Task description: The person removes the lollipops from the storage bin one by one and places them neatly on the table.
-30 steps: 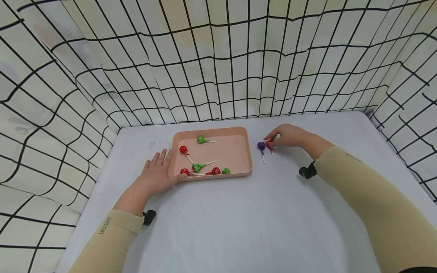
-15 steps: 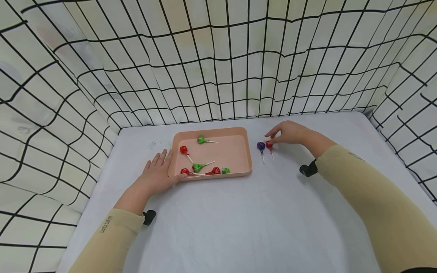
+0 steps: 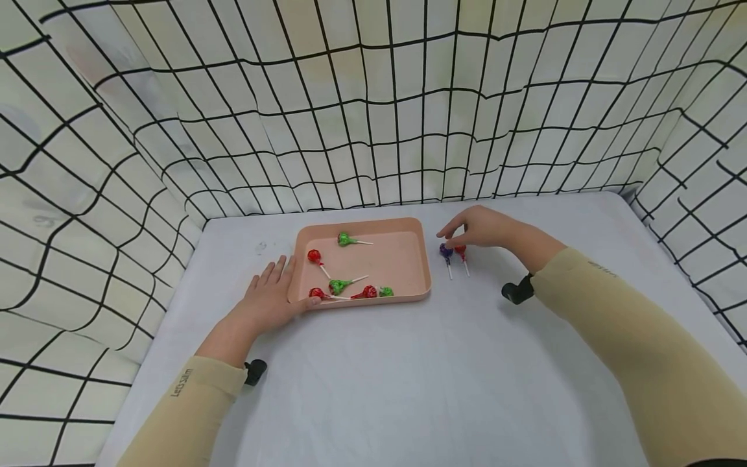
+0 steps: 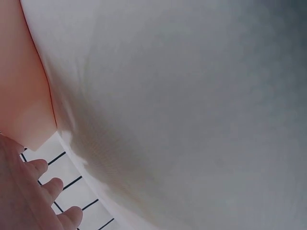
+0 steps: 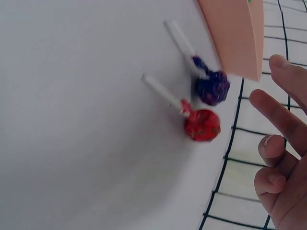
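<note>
A purple lollipop (image 5: 211, 87) lies alongside the tray's (image 3: 385, 259) right edge, head by the empty, loose-fingered right hand (image 3: 482, 227); an empty left hand (image 3: 268, 303) splays opposite.

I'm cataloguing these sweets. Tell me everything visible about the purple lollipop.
The purple lollipop has a round head in a dark, plastic-looking wrapper, gathered where it meets a white stick. It lies on the white table, between the pink tray and a red lollipop. The right hand hovers above; the wrist view shows no contact.
</note>
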A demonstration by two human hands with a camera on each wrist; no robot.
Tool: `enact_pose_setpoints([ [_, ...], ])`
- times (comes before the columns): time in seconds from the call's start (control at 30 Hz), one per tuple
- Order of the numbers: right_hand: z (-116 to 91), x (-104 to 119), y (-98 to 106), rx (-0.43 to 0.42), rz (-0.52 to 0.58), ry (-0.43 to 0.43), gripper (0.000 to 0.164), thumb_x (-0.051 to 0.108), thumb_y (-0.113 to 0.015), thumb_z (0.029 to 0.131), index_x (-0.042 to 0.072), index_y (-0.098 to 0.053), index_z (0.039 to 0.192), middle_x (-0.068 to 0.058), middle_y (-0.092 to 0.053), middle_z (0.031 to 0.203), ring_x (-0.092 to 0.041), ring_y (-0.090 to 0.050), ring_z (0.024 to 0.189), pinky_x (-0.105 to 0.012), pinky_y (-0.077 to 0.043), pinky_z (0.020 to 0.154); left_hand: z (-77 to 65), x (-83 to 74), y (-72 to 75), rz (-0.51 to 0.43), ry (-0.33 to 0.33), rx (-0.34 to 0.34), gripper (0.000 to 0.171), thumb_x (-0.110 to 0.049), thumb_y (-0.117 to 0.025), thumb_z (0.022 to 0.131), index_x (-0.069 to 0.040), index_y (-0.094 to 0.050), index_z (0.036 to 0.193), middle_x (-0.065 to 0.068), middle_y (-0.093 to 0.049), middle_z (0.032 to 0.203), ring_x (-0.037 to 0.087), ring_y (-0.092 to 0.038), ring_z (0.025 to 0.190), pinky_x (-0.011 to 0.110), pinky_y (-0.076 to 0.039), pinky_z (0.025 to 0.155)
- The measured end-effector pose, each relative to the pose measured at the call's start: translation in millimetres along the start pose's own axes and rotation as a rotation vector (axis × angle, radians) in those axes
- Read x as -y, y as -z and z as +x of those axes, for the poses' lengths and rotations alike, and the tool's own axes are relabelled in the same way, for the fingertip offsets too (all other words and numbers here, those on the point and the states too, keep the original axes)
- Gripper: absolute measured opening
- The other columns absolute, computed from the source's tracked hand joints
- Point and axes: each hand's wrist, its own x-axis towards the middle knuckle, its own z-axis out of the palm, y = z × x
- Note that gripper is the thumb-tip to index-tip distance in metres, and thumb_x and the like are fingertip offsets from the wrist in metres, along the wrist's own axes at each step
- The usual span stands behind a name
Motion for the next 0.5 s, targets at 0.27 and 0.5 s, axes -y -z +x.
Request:
enact_pose_setpoints([
  [0.27,2.0,32.8,-9.2,0.036,0.02,0.13,0.032,0.032,-0.074,0.09,0.026,-0.074,0.121,0.008,-0.069,0.105,-0.02,-0.058,0.071,-0.03,-0.048,0.059,1.6,1.1,-1.7,-0.005,0.005,-0.002,0.113,-0.076,-0.051,0.085,-0.005,-0.003,0.159,0.025,-0.004,0.163,0.047,-0.001,0.148,0.066,-0.002,0.116],
  [0.5,6.7,65.7,-22.4,0.091,0.026,0.209,0.031,0.033,-0.076,0.088,0.027,-0.075,0.119,0.01,-0.071,0.11,-0.021,-0.055,0.084,-0.032,-0.048,0.063,2.1,-0.4,-1.2,-0.004,0.015,-0.001,0.116,-0.078,-0.051,0.083,-0.004,-0.003,0.159,0.025,-0.003,0.163,0.046,0.0,0.149,0.065,-0.003,0.116],
])
